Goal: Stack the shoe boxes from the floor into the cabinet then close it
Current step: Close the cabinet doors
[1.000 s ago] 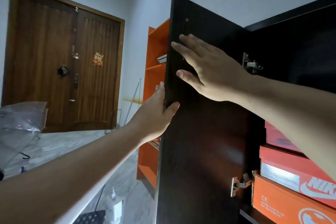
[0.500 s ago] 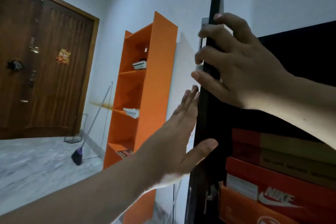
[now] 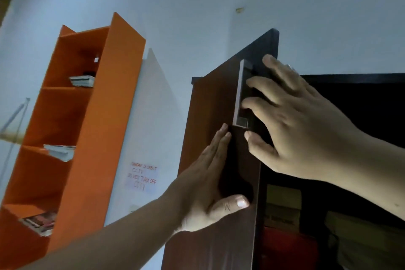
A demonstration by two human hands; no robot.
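Observation:
The dark brown cabinet door (image 3: 210,116) stands part-way swung, its outer face toward me. My left hand (image 3: 210,184) lies flat on that face, fingers straight, thumb hooked over the door's free edge. My right hand (image 3: 291,123) reaches round the edge from the inner side, its fingers spread over the edge and the metal handle (image 3: 238,94). Behind the door, in the dim cabinet (image 3: 350,98), stacked shoe boxes (image 3: 282,204) show faintly, a red one (image 3: 289,247) below.
An orange open bookshelf (image 3: 94,138) with books on several shelves stands to the left against the pale wall. A handwritten paper notice (image 3: 142,176) hangs on the wall between bookshelf and cabinet. A thin pole (image 3: 13,116) leans at the far left.
The door has swung further toward the cabinet, from edge-on to showing its outer face. Both hands stayed on it, and my view has tilted upward and right.

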